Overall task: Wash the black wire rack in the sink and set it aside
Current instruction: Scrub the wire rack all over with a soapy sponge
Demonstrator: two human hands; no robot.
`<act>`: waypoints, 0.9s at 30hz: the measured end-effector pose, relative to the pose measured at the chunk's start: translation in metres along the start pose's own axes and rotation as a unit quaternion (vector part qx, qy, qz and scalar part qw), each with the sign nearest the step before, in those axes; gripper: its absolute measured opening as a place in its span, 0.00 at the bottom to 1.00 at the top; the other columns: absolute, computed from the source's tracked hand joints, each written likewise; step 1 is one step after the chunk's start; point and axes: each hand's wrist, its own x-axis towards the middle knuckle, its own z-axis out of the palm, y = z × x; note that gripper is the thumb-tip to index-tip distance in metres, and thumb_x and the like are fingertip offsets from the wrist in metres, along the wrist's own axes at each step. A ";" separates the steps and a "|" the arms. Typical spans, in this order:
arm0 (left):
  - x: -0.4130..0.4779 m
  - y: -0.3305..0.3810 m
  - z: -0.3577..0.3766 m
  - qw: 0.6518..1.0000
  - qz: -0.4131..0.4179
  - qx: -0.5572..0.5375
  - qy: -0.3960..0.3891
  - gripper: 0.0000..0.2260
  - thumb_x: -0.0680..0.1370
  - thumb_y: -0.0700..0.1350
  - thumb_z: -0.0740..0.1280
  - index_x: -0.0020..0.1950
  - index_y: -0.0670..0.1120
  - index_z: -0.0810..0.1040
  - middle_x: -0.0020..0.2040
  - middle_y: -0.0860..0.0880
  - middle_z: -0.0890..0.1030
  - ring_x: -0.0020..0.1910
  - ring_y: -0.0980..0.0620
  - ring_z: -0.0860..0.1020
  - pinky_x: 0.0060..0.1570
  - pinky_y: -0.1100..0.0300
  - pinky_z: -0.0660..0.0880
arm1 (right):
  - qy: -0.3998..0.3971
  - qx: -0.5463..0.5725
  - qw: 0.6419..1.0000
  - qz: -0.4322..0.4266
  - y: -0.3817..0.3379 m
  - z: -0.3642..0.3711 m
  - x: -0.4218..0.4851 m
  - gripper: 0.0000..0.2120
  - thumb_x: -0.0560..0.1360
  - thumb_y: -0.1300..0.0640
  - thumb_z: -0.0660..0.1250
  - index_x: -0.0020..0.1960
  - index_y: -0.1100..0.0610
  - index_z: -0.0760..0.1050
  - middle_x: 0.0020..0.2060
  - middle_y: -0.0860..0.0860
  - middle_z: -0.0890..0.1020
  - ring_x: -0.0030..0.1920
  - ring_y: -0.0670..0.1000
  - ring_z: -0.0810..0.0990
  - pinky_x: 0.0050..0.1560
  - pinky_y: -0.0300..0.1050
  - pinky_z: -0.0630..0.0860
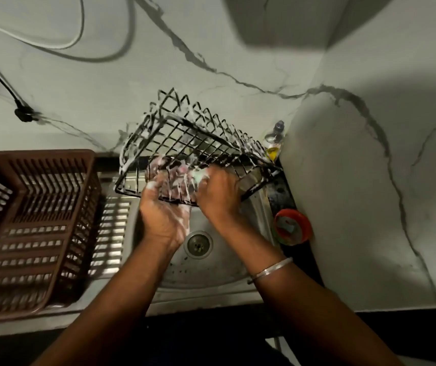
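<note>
The soapy rack point(198, 143) tilts above the sink point(211, 268), its near edge held by the left grip point(164, 210), the right grip point(219, 192) pinching a sponge point(199, 177) against it.

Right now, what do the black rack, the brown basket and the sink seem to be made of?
Black wire rack: probably coated metal wire, thin rigid rods in a grid, matte under foam.
Brown basket: moulded plastic by the look, slatted walls, dull sheen.
Sink: likely stainless steel, grey brushed surface with soft reflections.
</note>
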 end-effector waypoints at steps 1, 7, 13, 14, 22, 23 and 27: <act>0.000 -0.001 0.001 1.000 0.005 0.009 -0.001 0.20 0.83 0.44 0.57 0.49 0.54 0.90 0.53 0.45 0.85 0.59 0.42 0.81 0.64 0.42 0.75 | -0.014 0.026 0.999 -0.011 -0.005 0.001 -0.002 0.05 0.77 0.63 0.71 0.52 0.58 0.80 0.44 0.48 0.79 0.40 0.47 0.77 0.36 0.38 0.71; 0.008 0.003 -0.003 0.999 -0.017 -0.017 0.032 0.22 0.85 0.46 0.56 0.43 0.52 0.89 0.49 0.44 0.84 0.53 0.43 0.81 0.53 0.49 0.79 | -0.023 0.053 0.998 0.029 0.002 0.002 -0.018 0.07 0.79 0.61 0.69 0.56 0.55 0.79 0.45 0.46 0.78 0.45 0.48 0.80 0.35 0.35 0.71; 0.006 0.001 -0.007 0.999 -0.027 -0.012 0.026 0.24 0.85 0.47 0.56 0.39 0.54 0.89 0.47 0.47 0.85 0.51 0.45 0.81 0.55 0.47 0.78 | -0.020 0.057 0.998 -0.028 0.021 0.005 -0.039 0.07 0.79 0.63 0.68 0.55 0.56 0.81 0.48 0.49 0.83 0.46 0.48 0.80 0.36 0.26 0.66; 0.005 0.000 -0.007 0.999 -0.028 -0.011 0.038 0.24 0.85 0.47 0.56 0.39 0.55 0.89 0.48 0.47 0.85 0.52 0.45 0.82 0.55 0.47 0.79 | -0.010 0.034 0.999 0.007 0.026 0.004 -0.038 0.07 0.79 0.63 0.68 0.56 0.57 0.81 0.49 0.50 0.82 0.46 0.48 0.79 0.34 0.26 0.62; 0.003 -0.006 -0.010 0.999 -0.023 -0.023 0.030 0.22 0.84 0.45 0.56 0.42 0.53 0.89 0.53 0.45 0.84 0.58 0.42 0.80 0.61 0.44 0.77 | -0.038 -0.049 0.997 0.037 0.030 -0.001 -0.032 0.08 0.82 0.57 0.65 0.59 0.55 0.79 0.51 0.52 0.82 0.45 0.50 0.77 0.39 0.42 0.70; 0.002 -0.008 -0.009 0.999 -0.021 -0.022 0.023 0.22 0.84 0.45 0.56 0.42 0.53 0.89 0.53 0.44 0.83 0.59 0.42 0.80 0.62 0.43 0.76 | -0.044 -0.052 0.997 0.045 0.033 0.000 -0.030 0.07 0.81 0.58 0.66 0.58 0.56 0.80 0.50 0.51 0.82 0.45 0.50 0.77 0.38 0.41 0.70; -0.004 -0.011 -0.003 1.000 -0.029 0.005 0.008 0.26 0.85 0.43 0.54 0.40 0.53 0.89 0.47 0.48 0.85 0.52 0.46 0.81 0.55 0.48 0.77 | -0.032 -0.034 0.999 0.025 0.019 0.005 -0.020 0.04 0.79 0.62 0.69 0.53 0.58 0.81 0.46 0.52 0.83 0.46 0.53 0.82 0.39 0.42 0.77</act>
